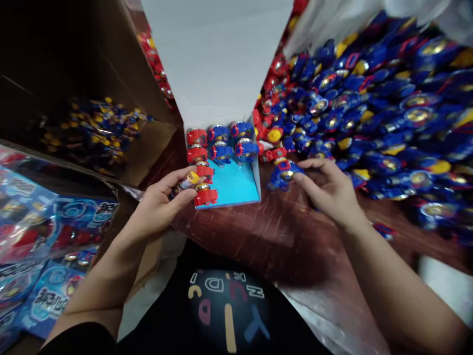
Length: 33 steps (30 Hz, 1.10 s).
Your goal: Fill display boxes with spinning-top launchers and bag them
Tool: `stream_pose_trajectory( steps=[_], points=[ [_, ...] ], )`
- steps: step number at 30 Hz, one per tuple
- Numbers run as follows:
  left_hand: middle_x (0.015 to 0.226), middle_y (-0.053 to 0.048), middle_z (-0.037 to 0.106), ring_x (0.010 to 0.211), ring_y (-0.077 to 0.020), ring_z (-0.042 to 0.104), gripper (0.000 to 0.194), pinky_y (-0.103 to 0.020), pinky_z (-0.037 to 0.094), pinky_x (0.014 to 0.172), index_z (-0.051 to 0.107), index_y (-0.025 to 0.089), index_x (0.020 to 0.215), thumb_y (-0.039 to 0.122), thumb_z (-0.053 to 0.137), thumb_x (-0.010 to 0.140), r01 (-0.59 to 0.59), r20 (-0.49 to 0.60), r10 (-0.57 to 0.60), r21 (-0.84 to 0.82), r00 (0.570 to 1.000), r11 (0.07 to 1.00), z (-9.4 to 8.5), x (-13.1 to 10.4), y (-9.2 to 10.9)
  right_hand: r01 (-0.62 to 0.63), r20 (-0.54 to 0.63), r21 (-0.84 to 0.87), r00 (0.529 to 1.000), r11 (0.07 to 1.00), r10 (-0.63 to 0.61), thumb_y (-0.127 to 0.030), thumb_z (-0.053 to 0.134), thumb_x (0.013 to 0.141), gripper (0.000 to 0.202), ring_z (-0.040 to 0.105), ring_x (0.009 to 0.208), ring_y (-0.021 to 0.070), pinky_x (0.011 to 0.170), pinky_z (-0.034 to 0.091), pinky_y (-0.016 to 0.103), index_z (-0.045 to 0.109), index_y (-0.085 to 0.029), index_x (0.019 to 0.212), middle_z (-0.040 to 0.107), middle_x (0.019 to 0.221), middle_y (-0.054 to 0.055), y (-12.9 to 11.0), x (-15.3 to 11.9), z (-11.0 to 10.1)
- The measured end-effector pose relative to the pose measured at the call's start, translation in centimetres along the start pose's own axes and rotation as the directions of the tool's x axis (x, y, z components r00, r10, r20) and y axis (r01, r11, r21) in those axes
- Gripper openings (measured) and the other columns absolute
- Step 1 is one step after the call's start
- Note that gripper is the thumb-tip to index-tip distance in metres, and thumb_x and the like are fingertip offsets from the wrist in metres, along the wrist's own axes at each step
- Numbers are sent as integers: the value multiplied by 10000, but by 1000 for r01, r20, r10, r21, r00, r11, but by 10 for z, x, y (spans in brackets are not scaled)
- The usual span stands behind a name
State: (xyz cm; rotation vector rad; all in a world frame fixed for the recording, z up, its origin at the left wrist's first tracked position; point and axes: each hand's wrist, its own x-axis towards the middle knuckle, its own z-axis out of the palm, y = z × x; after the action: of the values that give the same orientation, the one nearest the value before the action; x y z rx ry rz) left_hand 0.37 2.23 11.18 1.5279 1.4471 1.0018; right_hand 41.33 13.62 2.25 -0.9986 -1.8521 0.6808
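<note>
While in the grip of the right hand [330, 190], blue toy [278, 178] beside box [236, 186], yellow-topped piece [188, 181] in left hand [162, 198].

letters d, c, n on shirt [240, 315]

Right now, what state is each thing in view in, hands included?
Left hand: pinching small yellow-topped piece
Right hand: pinching blue toy
Display box: open, partly filled
Boxed toys: lined up in columns
Brown carton: open, small pieces inside
Blue pile: loose, heaped
Blue-carded packs: overlapping
</note>
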Motion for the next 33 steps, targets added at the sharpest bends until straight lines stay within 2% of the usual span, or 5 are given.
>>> stream_pose_trajectory(
  steps=[5, 9, 23, 28, 33],
  points=[
    [1118, -74, 794, 776, -130, 681, 371, -250, 571, 713, 724, 181, 1361, 430, 690, 1089, 52, 309, -3, -150, 951, 987, 60, -11, 21, -111, -246, 415, 942, 903, 229, -373, 796, 959, 318, 699, 921, 191, 798, 630, 352, 714, -353, 1265, 714, 1118, 22, -72, -10, 39],
    [921, -28, 714, 715, -104, 593, 341, -235, 542, 725, 718, 137, 1243, 438, 602, 1132, 127, 399, -15, -255, 917, 958, 88, -2, 21, -66, -57, 311, 995, 948, 88, -307, 821, 932, 559, 671, 1068, 217, 915, 615, 383, 663, -398, 1460, 683, 1206, 34, -102, -16, 39],
    [1240, -87, 792, 1129, -191, 762, 287, -286, 621, 990, 712, 152, 1368, 299, 618, 1140, -173, 478, 197, -94, 856, 980, 80, 8, 31, 148, 211, 285, 954, 947, -213, -359, 971, 830, 561, 729, 1119, 244, 953, 650, 425, 590, -302, 1239, 708, 1192, 60, -97, -4, 27],
    [1056, -113, 756, 902, -209, 720, 367, -344, 626, 810, 599, 63, 1469, 246, 585, 1151, -712, 341, 627, 401, 700, 577, 86, 7, 19, -293, 301, 395, 937, 871, 179, -382, 874, 926, 429, 731, 814, 148, 593, 646, 282, 569, -284, 1211, 681, 1213, 41, -110, -17, 35],
    [1205, -105, 784, 1000, -234, 736, 542, -367, 591, 890, 500, 146, 1615, 268, 672, 1116, -803, 436, 715, 516, 547, 299, 67, 27, 5, -490, 396, 306, 845, 816, 359, -509, 798, 978, 464, 689, 682, 133, 528, 622, 300, 539, -280, 1288, 700, 1171, 44, -121, -8, 30]
  ],
)
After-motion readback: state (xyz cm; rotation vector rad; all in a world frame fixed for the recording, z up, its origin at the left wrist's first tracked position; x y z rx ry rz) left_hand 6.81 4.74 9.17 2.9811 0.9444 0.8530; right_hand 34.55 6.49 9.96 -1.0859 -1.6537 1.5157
